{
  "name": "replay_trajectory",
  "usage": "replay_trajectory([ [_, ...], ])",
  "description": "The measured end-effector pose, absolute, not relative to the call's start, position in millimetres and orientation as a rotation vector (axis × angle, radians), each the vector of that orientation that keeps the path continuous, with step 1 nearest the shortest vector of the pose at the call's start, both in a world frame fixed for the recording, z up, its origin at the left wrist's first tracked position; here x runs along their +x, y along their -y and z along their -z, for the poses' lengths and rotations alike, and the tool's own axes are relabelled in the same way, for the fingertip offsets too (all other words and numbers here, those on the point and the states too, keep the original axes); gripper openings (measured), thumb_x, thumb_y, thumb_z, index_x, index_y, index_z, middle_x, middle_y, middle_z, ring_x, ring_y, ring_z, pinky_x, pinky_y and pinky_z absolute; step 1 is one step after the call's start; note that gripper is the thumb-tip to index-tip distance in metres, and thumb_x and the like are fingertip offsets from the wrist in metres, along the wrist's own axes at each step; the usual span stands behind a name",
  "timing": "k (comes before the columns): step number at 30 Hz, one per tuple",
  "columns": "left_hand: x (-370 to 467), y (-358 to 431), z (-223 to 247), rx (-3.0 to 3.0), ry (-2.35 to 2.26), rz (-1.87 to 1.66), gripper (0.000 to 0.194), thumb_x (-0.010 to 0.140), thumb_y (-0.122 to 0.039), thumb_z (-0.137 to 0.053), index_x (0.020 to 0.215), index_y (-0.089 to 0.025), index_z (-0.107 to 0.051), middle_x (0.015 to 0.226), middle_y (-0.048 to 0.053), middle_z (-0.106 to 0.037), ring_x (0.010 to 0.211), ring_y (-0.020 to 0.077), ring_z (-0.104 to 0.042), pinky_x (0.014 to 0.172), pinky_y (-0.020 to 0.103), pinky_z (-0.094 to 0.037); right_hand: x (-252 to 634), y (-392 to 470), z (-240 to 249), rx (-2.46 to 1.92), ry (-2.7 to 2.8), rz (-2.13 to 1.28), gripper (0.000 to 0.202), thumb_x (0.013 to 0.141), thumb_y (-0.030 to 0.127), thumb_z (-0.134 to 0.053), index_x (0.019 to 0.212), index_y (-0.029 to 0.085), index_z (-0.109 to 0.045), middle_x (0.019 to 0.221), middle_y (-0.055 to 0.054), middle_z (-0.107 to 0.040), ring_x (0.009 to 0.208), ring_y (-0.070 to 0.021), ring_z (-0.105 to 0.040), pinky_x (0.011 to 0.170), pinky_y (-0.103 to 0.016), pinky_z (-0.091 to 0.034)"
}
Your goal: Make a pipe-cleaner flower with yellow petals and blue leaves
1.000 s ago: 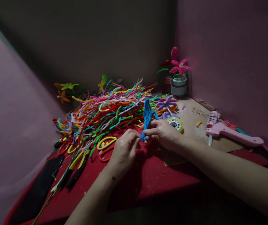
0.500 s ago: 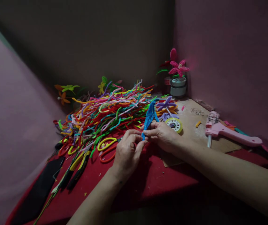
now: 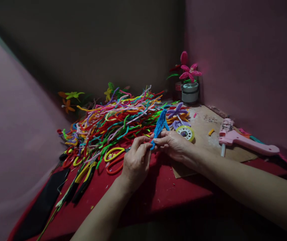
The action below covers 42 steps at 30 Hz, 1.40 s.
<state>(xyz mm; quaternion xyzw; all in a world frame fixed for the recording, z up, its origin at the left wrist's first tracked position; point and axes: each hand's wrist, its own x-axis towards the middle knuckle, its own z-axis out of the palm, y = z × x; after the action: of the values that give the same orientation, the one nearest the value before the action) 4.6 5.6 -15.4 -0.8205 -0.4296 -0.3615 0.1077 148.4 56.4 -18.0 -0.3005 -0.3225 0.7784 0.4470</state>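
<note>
A bundle of blue pipe cleaners (image 3: 160,123), shaped like long petals, stands tilted between my hands, its lower end at my fingers. My right hand (image 3: 173,143) pinches it near the bottom between thumb and fingers. The fingers of my left hand (image 3: 137,159) are closed at its lower tip, just left of the right thumb. Scissors with yellow and red handles (image 3: 115,168) lie beside my left hand. A yellow tape roll (image 3: 192,134) rests behind my right wrist, close to a purple pipe-cleaner flower (image 3: 177,111).
A large heap of colourful pipe cleaners (image 3: 118,117) fills the back of the red table (image 3: 168,197). Yellow-black pliers (image 3: 84,182) and a black phone-like slab (image 3: 41,204) lie left. A pink glue gun (image 3: 246,140) rests on cardboard (image 3: 201,117) at right. Pink flowers (image 3: 190,72) stand behind.
The left fingers have shifted slightly at the lower end of the blue bundle, curling in more. The right hand keeps its pinch. The whole view has moved a little.
</note>
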Motion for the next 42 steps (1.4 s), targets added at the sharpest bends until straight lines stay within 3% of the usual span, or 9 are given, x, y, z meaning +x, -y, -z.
replay_trajectory([
  [11,6,-6,15,-2.459,1.284,1.035,0.015,0.083,-0.005,-0.041,0.087,-0.016,-0.05,0.103,0.011,-0.054,0.094,0.0165,-0.056,0.078,0.029,-0.05,145,-52,21,-0.681,0.831,-1.906,0.008,0.062,0.007,-0.064,0.063,0.011,-0.058,0.06,-0.001,-0.058,0.048,-0.0095,-0.054,0.054,-0.026,-0.044],
  [17,6,-5,14,-2.41,1.203,1.008,0.017,0.085,-0.006,-0.038,0.089,-0.017,-0.05,0.101,0.01,-0.056,0.085,0.0139,-0.06,0.067,0.022,-0.05,143,-53,23,-0.726,0.884,-1.868,0.006,0.064,0.005,-0.061,0.068,0.009,-0.06,0.06,-0.002,-0.059,0.045,-0.0088,-0.053,0.049,-0.025,-0.043],
  [25,5,-5,18,-2.438,1.223,1.034,0.016,0.084,-0.006,-0.041,0.088,-0.016,-0.052,0.095,0.009,-0.056,0.083,0.0144,-0.058,0.069,0.024,-0.049,149,-56,23,-0.703,0.921,-1.876,0.005,0.067,0.006,-0.06,0.07,0.01,-0.061,0.06,-0.003,-0.06,0.048,-0.0086,-0.054,0.049,-0.023,-0.041],
  [30,5,1,0,-2.58,1.536,1.477,0.012,0.081,-0.01,-0.048,0.087,-0.017,-0.055,0.092,0.006,-0.057,0.088,0.0146,-0.056,0.078,0.026,-0.046,148,-55,18,-0.736,0.986,-1.869,0.008,0.072,0.01,-0.056,0.066,0.01,-0.061,0.055,-0.002,-0.057,0.043,-0.0073,-0.049,0.046,-0.022,-0.038],
  [34,2,-4,-12,-2.304,2.057,1.954,0.017,0.077,-0.025,-0.059,0.092,-0.016,-0.057,0.076,0.0,-0.058,0.064,0.009,-0.052,0.06,0.019,-0.043,146,-50,18,-0.785,1.129,-1.943,0.01,0.074,0.015,-0.055,0.067,0.012,-0.061,0.045,0.001,-0.053,0.037,-0.0077,-0.046,0.042,-0.021,-0.036],
  [39,-5,-16,-12,-2.251,2.348,2.226,0.03,0.073,-0.035,-0.064,0.097,-0.017,-0.061,0.055,-0.007,-0.042,0.043,0.0035,-0.03,0.042,0.018,-0.025,145,-41,20,-0.819,1.499,-1.977,0.01,0.069,0.017,-0.057,0.06,0.013,-0.058,0.042,0.003,-0.05,0.034,-0.0072,-0.042,0.038,-0.021,-0.031],
  [42,-8,-17,-11,-2.293,2.38,2.287,0.023,0.07,-0.036,-0.067,0.08,-0.015,-0.062,0.051,-0.008,-0.035,0.041,0.0029,-0.025,0.041,0.018,-0.019,146,-36,17,-0.832,1.717,-1.934,0.014,0.07,0.018,-0.055,0.057,0.013,-0.057,0.043,0.003,-0.049,0.037,-0.0072,-0.043,0.039,-0.021,-0.031],
])
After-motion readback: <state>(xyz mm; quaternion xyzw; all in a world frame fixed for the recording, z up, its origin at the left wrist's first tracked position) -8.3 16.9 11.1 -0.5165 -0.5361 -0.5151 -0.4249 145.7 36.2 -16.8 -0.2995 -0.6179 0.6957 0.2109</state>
